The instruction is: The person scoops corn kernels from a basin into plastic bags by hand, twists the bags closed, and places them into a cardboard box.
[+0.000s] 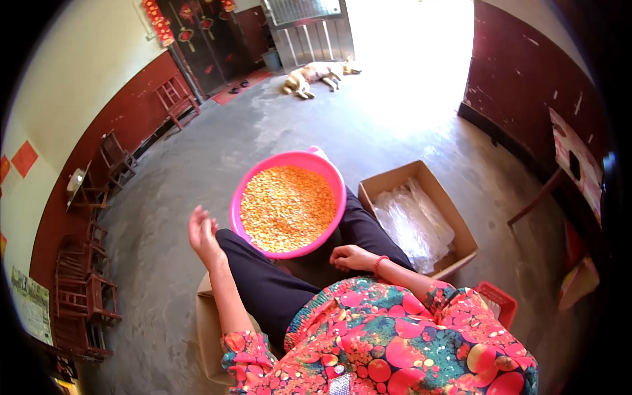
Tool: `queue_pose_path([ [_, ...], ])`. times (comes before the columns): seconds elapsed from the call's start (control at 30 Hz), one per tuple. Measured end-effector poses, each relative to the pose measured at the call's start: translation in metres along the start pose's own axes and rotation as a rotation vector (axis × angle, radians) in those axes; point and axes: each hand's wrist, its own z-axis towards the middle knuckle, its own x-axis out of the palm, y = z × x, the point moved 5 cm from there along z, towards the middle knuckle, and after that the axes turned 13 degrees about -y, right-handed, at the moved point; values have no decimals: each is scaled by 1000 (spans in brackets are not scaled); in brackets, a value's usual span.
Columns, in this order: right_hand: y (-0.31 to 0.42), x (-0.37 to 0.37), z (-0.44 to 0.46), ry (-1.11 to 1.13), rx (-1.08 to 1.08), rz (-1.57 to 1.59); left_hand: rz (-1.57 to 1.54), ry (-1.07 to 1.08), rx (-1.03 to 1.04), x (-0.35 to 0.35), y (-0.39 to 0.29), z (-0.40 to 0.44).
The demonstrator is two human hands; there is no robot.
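Observation:
A pink basin [342, 191] full of orange-yellow kernels [288, 207], which look like corn, stands in front of me by my knees. My left hand [205, 236] is raised beside my left knee, left of the basin. Its fingers are loosely bent, slightly blurred, and nothing shows in them. With a red bracelet [380, 264] at the wrist, my right hand [353, 257] lies against my right thigh, below the basin's rim. Its fingers are relaxed and a little bent, with no object visible. Neither hand touches the kernels.
A cardboard box [459, 245] holding clear plastic bags [411, 220] is at my right. Behind it sits a red plastic basket [498, 301]. Another cardboard box [209, 329] is partly hidden at my left. A dog [316, 76] lies near the doorway; wooden chairs [89, 289] line the left wall.

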Motion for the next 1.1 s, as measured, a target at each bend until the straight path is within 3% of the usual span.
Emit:
queue_pose_path([
  [0.1, 5, -4, -3, -6, 9, 5, 6, 411, -22, 77, 17, -35],
  [0.13, 5, -4, -3, -1, 4, 11, 48, 457, 135, 96, 35, -52],
  [0.23, 8, -5, -4, -4, 0, 25, 281, 595, 224, 123, 88, -114],
  [0.3, 8, -3, -7, -8, 3, 32, 503, 637, 466, 111, 123, -151],
  [0.33, 7, -2, -7, -7, 3, 37, 961, 738, 367, 108, 115, -161],
  [0.4, 5, -4, -6, -5, 0, 35, 554, 701, 348, 106, 110, -167],
  [0.5, 4, -3, -3, -10, -7, 24, 605, 803, 333, 96, 112, -167],
  [0.87, 6, -8, -2, -38, -19, 104, 683, 778, 332, 95, 111, -169],
  [1.03, 21, -86, -10, -644, -207, 278, 691, 773, 371, 94, 110, -169],
  [1.1, -29, -128, -10, -889, -133, 276, 678, 769, 380, 94, 110, -169],
])
